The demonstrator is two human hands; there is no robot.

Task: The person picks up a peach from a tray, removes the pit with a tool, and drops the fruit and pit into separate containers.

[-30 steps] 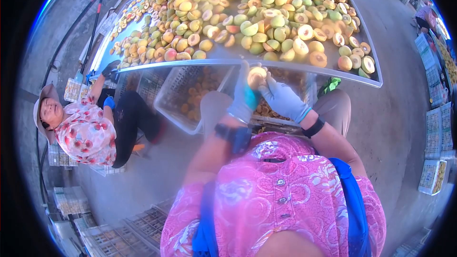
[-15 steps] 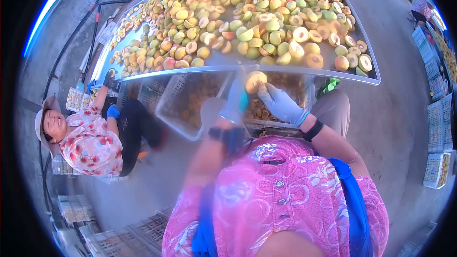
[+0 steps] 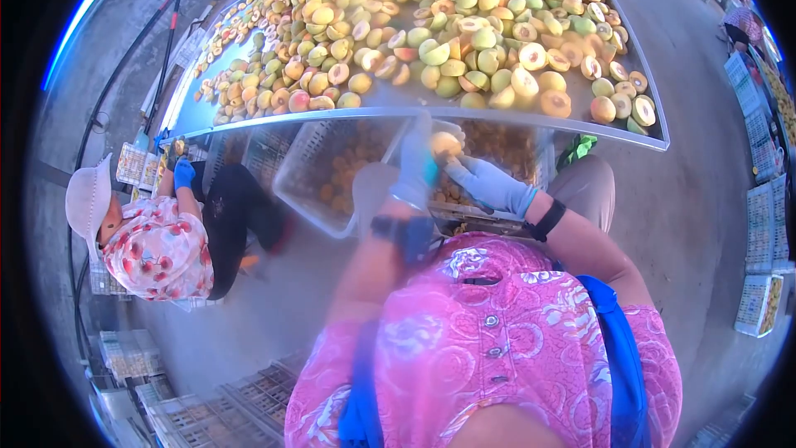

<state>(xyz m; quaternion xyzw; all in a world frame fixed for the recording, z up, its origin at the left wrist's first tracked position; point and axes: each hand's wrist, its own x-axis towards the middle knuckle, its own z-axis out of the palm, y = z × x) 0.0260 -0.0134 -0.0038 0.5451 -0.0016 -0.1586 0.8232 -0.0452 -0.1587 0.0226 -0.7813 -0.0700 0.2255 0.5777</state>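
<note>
In front of my lap, just below the table edge, a yellow peach half (image 3: 445,143) sits between my two hands. My right hand (image 3: 495,186), in a pale grey-blue glove, has its fingertips closed at the fruit's lower right side. My left hand (image 3: 414,168), in a similar glove with a teal patch, is right beside the fruit on its left. It looks blurred, so its fingers do not show clearly. Beneath the hands is a crate (image 3: 543,158) of darker fruit pieces. Many peach halves (image 3: 489,58), yellow and green, lie cut open on the metal-rimmed table (image 3: 531,123) ahead.
A translucent crate (image 3: 298,199) with fruit stands left of my knees. A seated co-worker (image 3: 157,245) with a hat and blue glove works at the left. Stacked crates (image 3: 756,211) line the right side, and more crates (image 3: 224,415) lie behind at lower left.
Both my hands stay around the peach half, with only a small shift. The co-worker has turned their head down toward the table and drawn their hands together.
</note>
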